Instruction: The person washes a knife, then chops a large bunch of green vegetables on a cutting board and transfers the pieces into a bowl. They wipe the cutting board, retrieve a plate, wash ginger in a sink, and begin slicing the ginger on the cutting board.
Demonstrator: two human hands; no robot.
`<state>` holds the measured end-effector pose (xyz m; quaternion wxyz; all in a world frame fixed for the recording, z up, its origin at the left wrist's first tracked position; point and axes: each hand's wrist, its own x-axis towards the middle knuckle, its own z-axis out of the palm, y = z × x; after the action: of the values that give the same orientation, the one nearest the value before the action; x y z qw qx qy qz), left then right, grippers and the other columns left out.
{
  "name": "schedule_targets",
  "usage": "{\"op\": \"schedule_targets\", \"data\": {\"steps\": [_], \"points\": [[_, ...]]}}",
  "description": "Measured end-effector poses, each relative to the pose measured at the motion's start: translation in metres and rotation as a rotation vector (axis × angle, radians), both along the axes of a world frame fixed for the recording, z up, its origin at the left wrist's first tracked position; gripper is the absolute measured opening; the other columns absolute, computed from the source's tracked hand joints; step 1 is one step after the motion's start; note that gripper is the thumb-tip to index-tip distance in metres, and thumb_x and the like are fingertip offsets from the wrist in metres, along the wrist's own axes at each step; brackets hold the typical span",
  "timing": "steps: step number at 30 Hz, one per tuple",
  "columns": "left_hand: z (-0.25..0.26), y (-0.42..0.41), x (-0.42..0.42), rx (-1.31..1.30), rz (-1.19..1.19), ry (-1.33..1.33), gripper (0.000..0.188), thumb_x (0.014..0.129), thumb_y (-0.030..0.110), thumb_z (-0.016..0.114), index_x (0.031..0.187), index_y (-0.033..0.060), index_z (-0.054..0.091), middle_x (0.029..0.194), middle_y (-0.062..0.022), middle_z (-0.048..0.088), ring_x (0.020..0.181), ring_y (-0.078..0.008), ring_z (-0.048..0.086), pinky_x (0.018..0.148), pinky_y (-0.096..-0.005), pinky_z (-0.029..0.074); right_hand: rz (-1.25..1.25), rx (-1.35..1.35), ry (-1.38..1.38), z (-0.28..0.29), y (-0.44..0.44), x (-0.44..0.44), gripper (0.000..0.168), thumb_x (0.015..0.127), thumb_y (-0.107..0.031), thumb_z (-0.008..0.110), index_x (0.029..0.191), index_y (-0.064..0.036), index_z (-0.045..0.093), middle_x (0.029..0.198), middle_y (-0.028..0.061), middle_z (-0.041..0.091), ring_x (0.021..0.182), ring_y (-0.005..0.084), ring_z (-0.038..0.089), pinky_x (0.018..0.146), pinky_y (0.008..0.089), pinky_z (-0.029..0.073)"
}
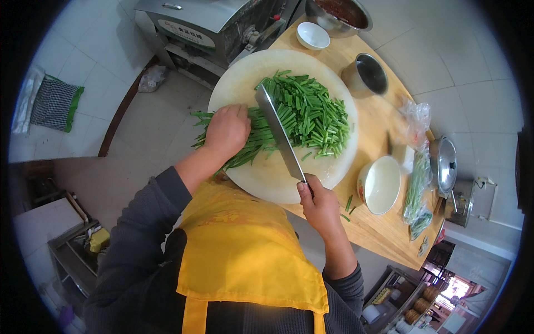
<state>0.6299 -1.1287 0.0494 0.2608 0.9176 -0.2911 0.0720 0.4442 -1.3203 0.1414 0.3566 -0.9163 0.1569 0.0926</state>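
My left hand [228,128] presses on a bunch of long green leaves, probably garlic chives [260,129], lying across the left part of a round white cutting board [271,183]. Their leafy ends hang past the board's left edge. In my right hand [319,201] is the handle of a cleaver [281,133]; its broad metal blade points up and left across the bunch. To the right of the blade lies a heap of cut green pieces [313,110]. The blade hides where it meets the leaves.
Right of the board stand a metal pot [365,75], a cream bowl [379,185] and bagged green vegetables [417,188] on the wooden table [384,229]. A small white bowl [313,36] and a metal bowl of red contents [340,16] stand beyond it. A metal machine [196,25] is behind left.
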Motion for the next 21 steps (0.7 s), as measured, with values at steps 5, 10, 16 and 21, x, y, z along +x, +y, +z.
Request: {"op": "schedule_targets", "data": {"steps": [5, 10, 16, 21], "points": [[-0.017, -0.005, -0.003, 0.0, 0.02, -0.154, 0.016, 0.081, 0.009, 0.056, 0.09, -0.0032, 0.059, 0.089, -0.0171, 0.056, 0.089, -0.0351, 0.055, 0.084, -0.0436, 0.046, 0.04, -0.013, 0.063, -0.005, -0.001, 0.0, 0.023, 0.096, -0.029, 0.054, 0.109, -0.009, 0.058, 0.068, 0.0181, 0.062, 0.066, 0.0405, 0.062, 0.058, 0.0466, 0.047], [-0.024, -0.005, -0.006, -0.032, 0.019, -0.143, 0.017, 0.079, 0.006, 0.054, 0.091, -0.0042, 0.059, 0.091, -0.0166, 0.054, 0.091, -0.0346, 0.053, 0.086, -0.0429, 0.045, 0.088, 0.019, 0.09, -0.01, -0.007, 0.003, 0.024, 0.1, -0.028, 0.05, 0.104, -0.005, 0.057, 0.063, 0.0157, 0.058, 0.058, 0.034, 0.059, 0.054, 0.0427, 0.044], [-0.033, -0.005, -0.009, 0.017, 0.014, 0.025, 0.023, 0.084, 0.005, 0.056, 0.103, -0.0079, 0.061, 0.105, -0.0192, 0.056, 0.1, -0.0362, 0.053, 0.088, -0.042, 0.046, 0.159, -0.081, 0.032, -0.048, 0.007, 0.041, 0.024, 0.099, -0.028, 0.049, 0.098, -0.004, 0.053, 0.069, 0.023, 0.059, 0.067, 0.0446, 0.057, 0.059, 0.0498, 0.044], [-0.021, -0.003, -0.007, 0.01, -0.022, 0.097, 0.033, 0.086, 0.014, 0.058, 0.109, -0.0102, 0.06, 0.107, -0.0206, 0.055, 0.103, -0.0369, 0.053, 0.092, -0.043, 0.045, 0.181, -0.077, 0.047, -0.045, 0.013, 0.068, 0.028, 0.098, -0.032, 0.047, 0.101, -0.004, 0.053, 0.071, 0.0231, 0.061, 0.07, 0.045, 0.06, 0.061, 0.0535, 0.046]]}}
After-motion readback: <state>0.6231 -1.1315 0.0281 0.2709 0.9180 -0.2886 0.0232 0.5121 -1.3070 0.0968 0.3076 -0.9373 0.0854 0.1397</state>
